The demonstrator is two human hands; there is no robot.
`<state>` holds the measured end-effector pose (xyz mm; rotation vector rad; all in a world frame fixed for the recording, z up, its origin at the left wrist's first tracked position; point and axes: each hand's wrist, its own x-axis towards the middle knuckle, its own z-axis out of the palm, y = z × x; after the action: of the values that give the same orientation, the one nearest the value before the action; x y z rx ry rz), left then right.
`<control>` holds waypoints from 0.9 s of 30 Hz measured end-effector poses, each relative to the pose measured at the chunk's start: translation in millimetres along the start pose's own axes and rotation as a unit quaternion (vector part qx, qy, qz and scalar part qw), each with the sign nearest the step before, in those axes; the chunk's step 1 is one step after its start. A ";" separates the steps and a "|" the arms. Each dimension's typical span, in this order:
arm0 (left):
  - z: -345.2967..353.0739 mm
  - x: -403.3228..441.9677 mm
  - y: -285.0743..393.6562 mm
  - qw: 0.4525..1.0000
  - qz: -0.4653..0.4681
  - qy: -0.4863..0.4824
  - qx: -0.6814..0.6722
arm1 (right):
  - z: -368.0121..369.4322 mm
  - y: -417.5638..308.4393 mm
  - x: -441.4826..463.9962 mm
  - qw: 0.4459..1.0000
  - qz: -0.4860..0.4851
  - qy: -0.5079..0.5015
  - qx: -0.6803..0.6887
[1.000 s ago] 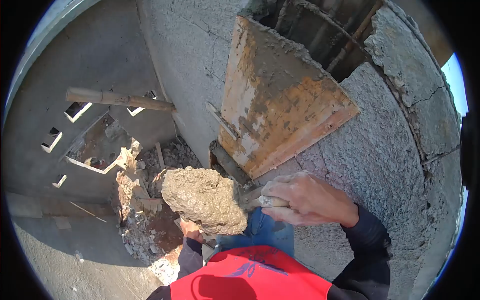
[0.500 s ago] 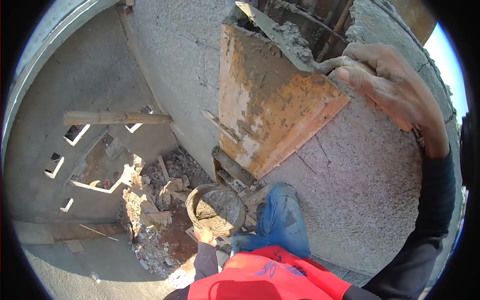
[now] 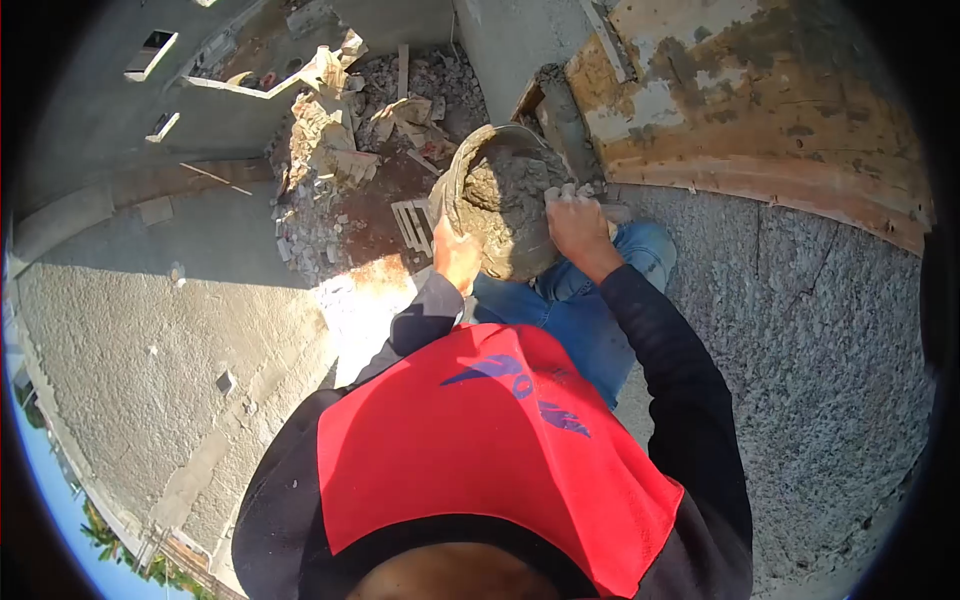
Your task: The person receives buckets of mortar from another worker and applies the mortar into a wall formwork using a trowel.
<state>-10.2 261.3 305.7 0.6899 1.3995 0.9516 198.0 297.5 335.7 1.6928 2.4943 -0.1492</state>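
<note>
The left hand [image 3: 457, 255] clasps the near left side of the bucket [image 3: 456, 178], fingers bent against it. The right hand [image 3: 580, 228] is curled closed at the bucket's right side; what it grips, I cannot tell. Wet mortar [image 3: 508, 190] lies inside the bucket, which is tilted above the jeans [image 3: 595, 335]. Rubble [image 3: 310, 215] lies to the left, and a stained board [image 3: 760, 120] stands out at upper right, above the rough wall [image 3: 800, 400].

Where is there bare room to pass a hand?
Over the rough grey concrete, between the stained wooden board and black right sleeve. Crowded: around the round mortar-filled bucket, with left hand, right hand, blue jeans and pale broken rubble nearby.
</note>
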 end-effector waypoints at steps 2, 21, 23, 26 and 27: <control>3.3 -3.8 2.1 0.999 0.033 0.001 0.006 | 18.7 -15.3 1.5 0.991 0.038 -0.074 0.106; -14.4 5.7 23.3 0.982 -0.061 0.019 -0.178 | -134.9 36.6 -47.3 0.962 0.032 -0.025 0.271; -7.0 6.9 32.5 0.977 -0.024 -0.001 -0.210 | -194.5 43.7 -54.5 0.965 0.009 -0.025 0.262; 2.9 11.8 40.6 0.981 -0.028 -0.002 -0.190 | -293.6 49.5 -61.5 0.952 -0.044 -0.015 0.301; 4.6 12.9 42.3 0.979 -0.030 -0.007 -0.200 | -324.9 46.9 -65.5 0.957 -0.037 0.002 0.286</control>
<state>-12.6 293.4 336.3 0.3486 1.1608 1.1364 250.5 303.6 666.2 1.7614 2.6842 -0.9587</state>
